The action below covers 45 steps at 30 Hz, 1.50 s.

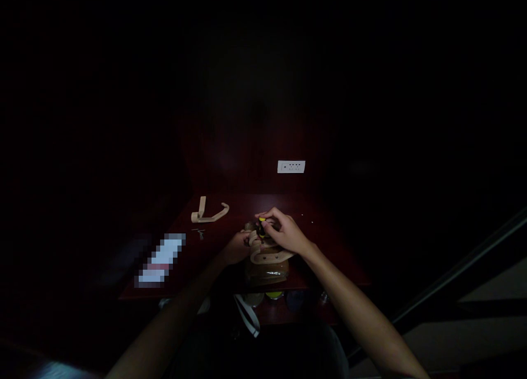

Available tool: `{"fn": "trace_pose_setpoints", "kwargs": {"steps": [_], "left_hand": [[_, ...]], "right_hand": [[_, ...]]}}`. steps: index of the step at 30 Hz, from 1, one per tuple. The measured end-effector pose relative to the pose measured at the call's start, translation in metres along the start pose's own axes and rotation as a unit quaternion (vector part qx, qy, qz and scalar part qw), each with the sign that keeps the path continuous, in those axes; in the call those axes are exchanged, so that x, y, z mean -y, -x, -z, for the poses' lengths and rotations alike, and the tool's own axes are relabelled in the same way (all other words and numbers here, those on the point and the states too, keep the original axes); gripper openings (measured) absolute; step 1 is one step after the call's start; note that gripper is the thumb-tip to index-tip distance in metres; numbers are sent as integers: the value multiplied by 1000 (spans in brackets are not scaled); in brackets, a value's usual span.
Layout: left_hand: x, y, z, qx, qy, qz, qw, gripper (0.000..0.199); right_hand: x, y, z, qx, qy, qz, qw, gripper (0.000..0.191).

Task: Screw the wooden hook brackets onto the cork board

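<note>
The right hand (284, 229) pinches a yellow-and-black handle (262, 228) while the left hand (237, 247), fingers curled, grips a pale curved piece (257, 257) near the desk's (242, 200) front edge.

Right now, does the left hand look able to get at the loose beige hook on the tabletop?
Likely yes, once its grip is freed: the left hand seems to hold the curved beige piece, but nothing visible stands between it and the loose beige hook.
</note>
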<state>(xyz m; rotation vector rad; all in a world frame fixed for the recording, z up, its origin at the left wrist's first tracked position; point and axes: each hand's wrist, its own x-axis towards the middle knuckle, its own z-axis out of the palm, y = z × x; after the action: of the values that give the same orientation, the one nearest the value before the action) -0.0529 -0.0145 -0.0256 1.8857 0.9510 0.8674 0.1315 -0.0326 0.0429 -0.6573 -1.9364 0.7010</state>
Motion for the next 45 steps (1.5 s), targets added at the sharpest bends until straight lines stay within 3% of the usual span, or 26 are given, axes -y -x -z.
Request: {"fn": "trace_pose_setpoints", "kwargs": {"steps": [14, 25, 37, 45], "left_hand": [[13, -3, 0, -7, -9, -12, 1000, 31], [5, -2, -1, -2, 13, -14, 1000, 33], [6, -1, 1, -16, -22, -15, 1000, 33], [10, -2, 0, 2, 17, -20, 1000, 33]], "right_hand": [[-14, -3, 1, -104, 116, 14, 988, 19], [-6, 2, -3, -1, -20, 3, 1000, 18], [-21, -4, -8, -74, 46, -4, 996, 20], [-14, -1, -8, -19, -58, -7, 998, 18]]}}
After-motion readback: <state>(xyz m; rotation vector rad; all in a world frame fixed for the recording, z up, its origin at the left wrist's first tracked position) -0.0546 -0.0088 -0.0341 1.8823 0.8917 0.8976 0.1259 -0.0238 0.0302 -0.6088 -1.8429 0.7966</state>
